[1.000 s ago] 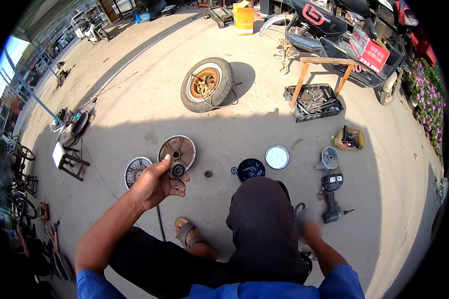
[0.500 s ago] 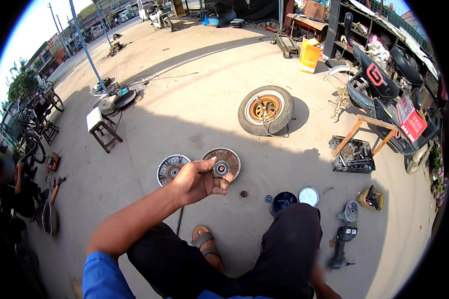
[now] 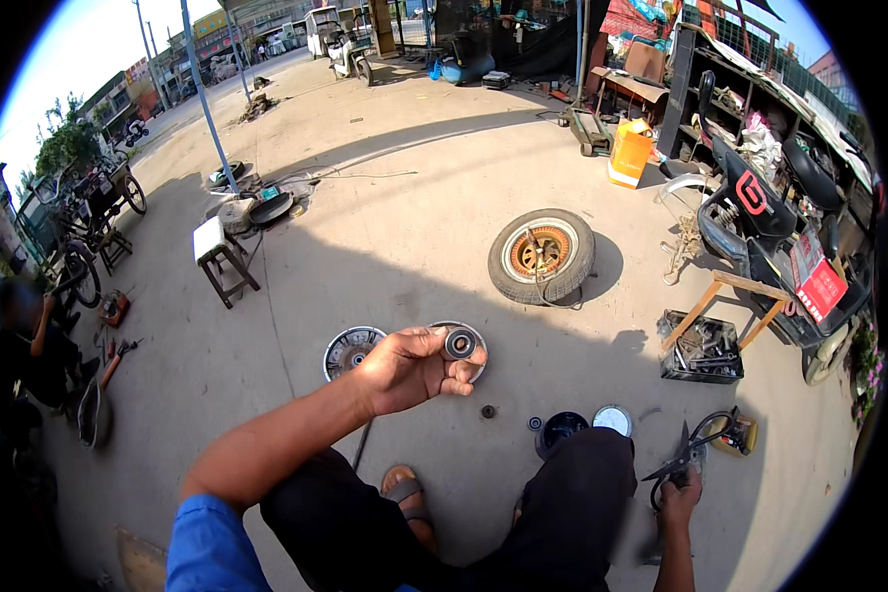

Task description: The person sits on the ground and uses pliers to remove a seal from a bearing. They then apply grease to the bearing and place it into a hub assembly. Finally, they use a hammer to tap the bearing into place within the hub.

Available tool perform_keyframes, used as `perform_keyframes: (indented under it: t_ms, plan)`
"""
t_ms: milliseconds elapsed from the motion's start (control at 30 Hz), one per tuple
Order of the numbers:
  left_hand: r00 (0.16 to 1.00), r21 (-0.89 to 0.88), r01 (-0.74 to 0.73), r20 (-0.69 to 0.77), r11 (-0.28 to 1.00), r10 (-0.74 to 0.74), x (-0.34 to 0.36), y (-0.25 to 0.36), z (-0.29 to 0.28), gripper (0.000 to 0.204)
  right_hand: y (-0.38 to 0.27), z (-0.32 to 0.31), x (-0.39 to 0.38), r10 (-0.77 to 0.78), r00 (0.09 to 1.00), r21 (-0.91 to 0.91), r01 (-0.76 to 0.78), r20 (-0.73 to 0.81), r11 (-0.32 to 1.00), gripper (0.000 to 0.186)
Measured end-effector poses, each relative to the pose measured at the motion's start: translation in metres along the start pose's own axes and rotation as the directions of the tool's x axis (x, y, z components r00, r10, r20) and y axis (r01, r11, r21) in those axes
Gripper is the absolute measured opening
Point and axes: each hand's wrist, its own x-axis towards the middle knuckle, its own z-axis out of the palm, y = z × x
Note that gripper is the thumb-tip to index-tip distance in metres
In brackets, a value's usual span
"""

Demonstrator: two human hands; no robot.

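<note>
My left hand (image 3: 403,375) pinches a round metal ball bearing (image 3: 461,342) between thumb and fingers, its ring facing up. Below it on the ground lie two round hub covers, the left cover (image 3: 339,353) in view and the right cover (image 3: 477,367) mostly hidden by the hand. My right hand (image 3: 679,499) grips black-handled scissors (image 3: 677,466) with the blades spread, beside my right knee. A small dark ring (image 3: 488,411) lies ahead of my feet. Nearer the right knee are a small bearing (image 3: 535,423), a dark blue tub of grease (image 3: 558,432) and its pale lid (image 3: 613,421).
A wheel with a tyre (image 3: 519,284) lies ahead. A black crate of tools (image 3: 699,367) and a cut-open yellow container (image 3: 745,435) stand at right, near a partly stripped scooter (image 3: 760,212). A stool (image 3: 217,252) stands left; another person (image 3: 35,340) sits at far left.
My right hand has come up from beside the knee and now holds scissors over the spot where a cordless drill lay. The left hand keeps the bearing; the whole view has shifted slightly.
</note>
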Motion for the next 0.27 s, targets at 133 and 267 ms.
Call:
perform_keyframes:
  t_ms: [133, 267]
  plan:
    - [0.999, -0.028, 0.010, 0.036, 1.000, -0.009, 0.002, 0.001, 0.008, 0.035, -0.144, 0.027, 0.050, -0.156, 0.979, 0.289, 0.189, -0.133, 0.938, 0.030]
    - [0.988, -0.094, 0.022, 0.155, 0.995, -0.007, 0.003, -0.003, -0.005, 0.040, -0.231, 0.048, 0.076, -0.266, 0.956, 0.567, 0.152, 0.124, 0.810, 0.031]
